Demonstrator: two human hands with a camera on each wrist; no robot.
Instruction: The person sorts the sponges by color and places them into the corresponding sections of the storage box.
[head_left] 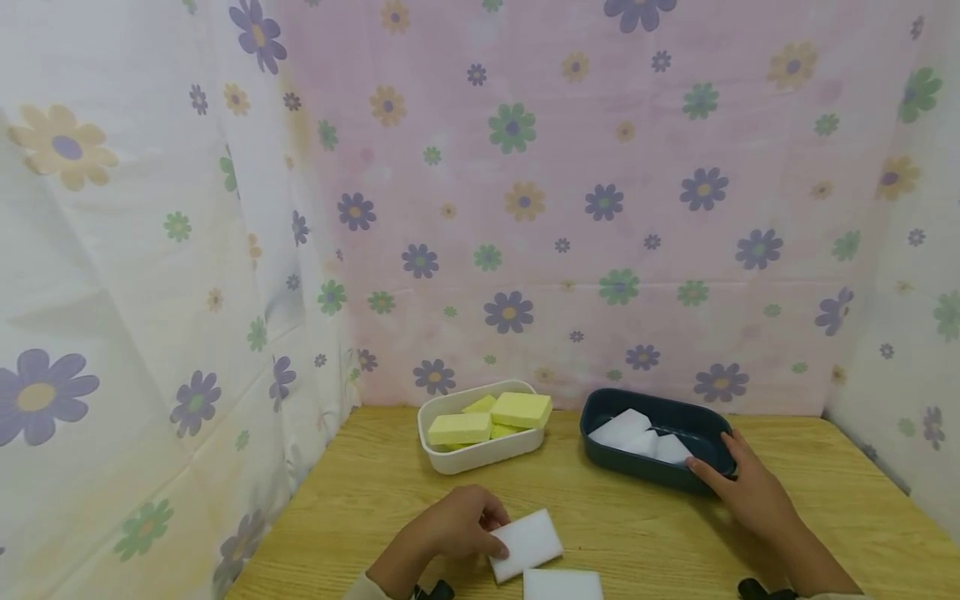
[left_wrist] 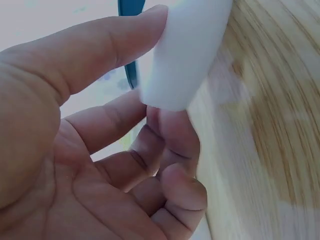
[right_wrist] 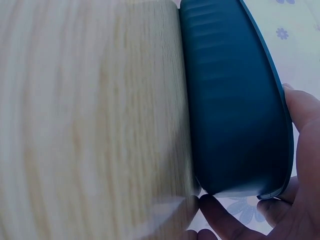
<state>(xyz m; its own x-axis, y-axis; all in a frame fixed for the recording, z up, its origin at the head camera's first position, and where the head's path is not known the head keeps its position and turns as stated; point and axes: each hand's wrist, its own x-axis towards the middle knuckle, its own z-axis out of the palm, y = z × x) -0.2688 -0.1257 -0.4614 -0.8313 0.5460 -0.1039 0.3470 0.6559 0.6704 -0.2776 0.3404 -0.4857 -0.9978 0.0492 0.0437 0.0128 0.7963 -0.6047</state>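
Observation:
Between thumb and fingers my left hand (head_left: 465,527) pinches a white sponge block (head_left: 531,546) at its left end, low over the table; the left wrist view shows the thumb on one face of the sponge (left_wrist: 187,55). Another white sponge block (head_left: 562,586) lies just in front, cut off by the lower edge of the head view. My right hand (head_left: 756,493) grips the right end of a dark blue plastic bin (head_left: 645,472), thumb at the near rim and fingers round the end. Inside it, toward the left, are several white sponge blocks (head_left: 626,432).
A white plastic bin (head_left: 487,456) holding several yellow sponge blocks (head_left: 522,410) stands left of the blue one. Both sit near the back of the wood-grain table (head_left: 360,492). A flowered curtain (head_left: 525,250) hangs behind and along the sides.

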